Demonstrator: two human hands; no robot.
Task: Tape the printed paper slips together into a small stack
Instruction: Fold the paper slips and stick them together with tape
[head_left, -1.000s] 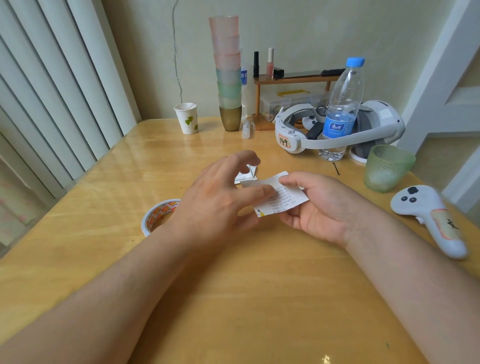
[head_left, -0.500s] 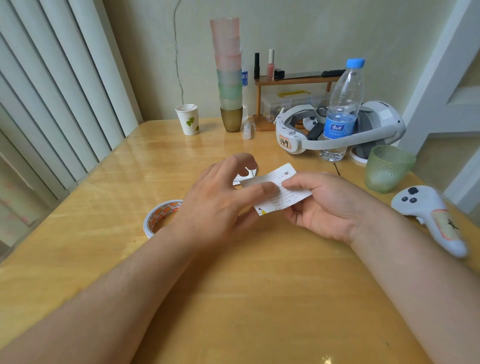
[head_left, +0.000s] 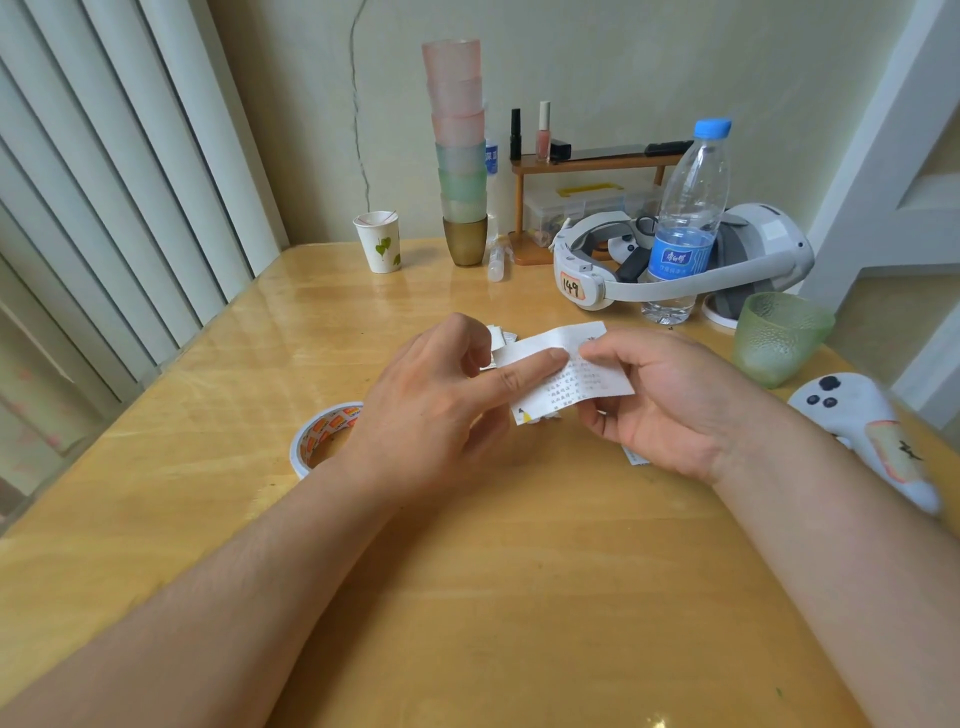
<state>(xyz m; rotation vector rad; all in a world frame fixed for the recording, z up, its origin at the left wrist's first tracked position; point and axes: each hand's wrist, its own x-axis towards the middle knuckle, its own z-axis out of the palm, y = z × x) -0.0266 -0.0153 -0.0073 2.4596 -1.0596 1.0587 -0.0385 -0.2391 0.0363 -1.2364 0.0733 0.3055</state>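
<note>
A white printed paper slip (head_left: 582, 382) is held just above the wooden table (head_left: 467, 597) between both hands. My right hand (head_left: 670, 400) pinches its right side, thumb on top and fingers curled beneath. My left hand (head_left: 441, 405) lays a straight finger across the slip's upper left part; its thumb is hidden under the paper. More slips (head_left: 498, 338) lie on the table behind my left hand. A roll of tape (head_left: 322, 436) with an orange-printed core lies flat at my left wrist.
Near the far edge stand a stack of tinted cups (head_left: 460, 156), a paper cup (head_left: 379, 241), a water bottle (head_left: 688, 223) and a white headset (head_left: 685, 260). A green glass (head_left: 779, 338) and a white controller (head_left: 867, 431) sit at the right. Blinds hang at the left.
The slip has tilted and lifted slightly toward the far right. My left finger has slid along its top edge while my right hand keeps its pinch.
</note>
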